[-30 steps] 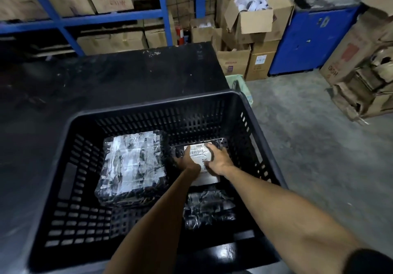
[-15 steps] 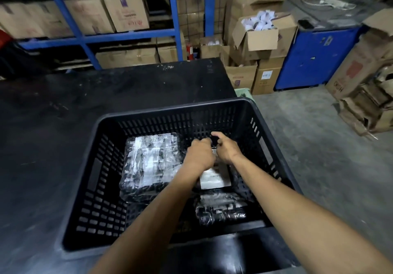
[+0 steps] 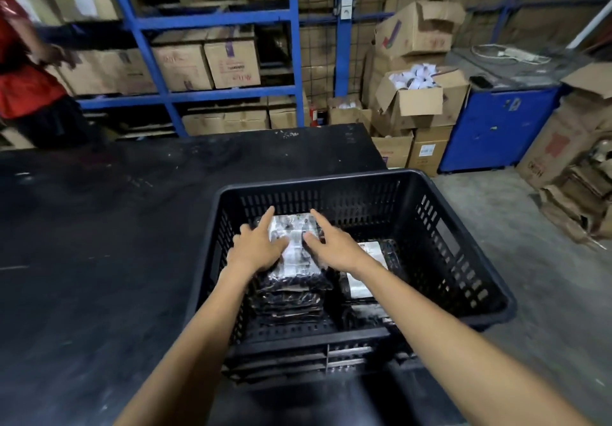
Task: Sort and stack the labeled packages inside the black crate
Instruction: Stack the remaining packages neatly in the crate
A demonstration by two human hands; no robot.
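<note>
A black slatted crate (image 3: 470,253) sits at the right end of a black table (image 3: 99,243). Inside, on the left, stands a stack of plastic-wrapped packages (image 3: 293,280) with white labels on top. My left hand (image 3: 256,243) and my right hand (image 3: 331,243) hover over the top of that stack with fingers spread, holding nothing. To the right of the stack lies a lower package with a white label (image 3: 367,270), partly hidden by my right forearm. Another wrapped package (image 3: 367,314) lies in the crate's near right corner.
A person in a red top (image 3: 20,71) stands at the far left behind the table. Blue shelving (image 3: 212,94) with cardboard boxes runs along the back. Open cartons (image 3: 420,101), a blue cabinet (image 3: 496,131) and flattened boxes (image 3: 576,187) stand on the concrete floor to the right.
Both hands have let go of the small labelled package on the right and moved left over the taller stack, fingers now spread. The camera has tilted up and the crate sits further right.
</note>
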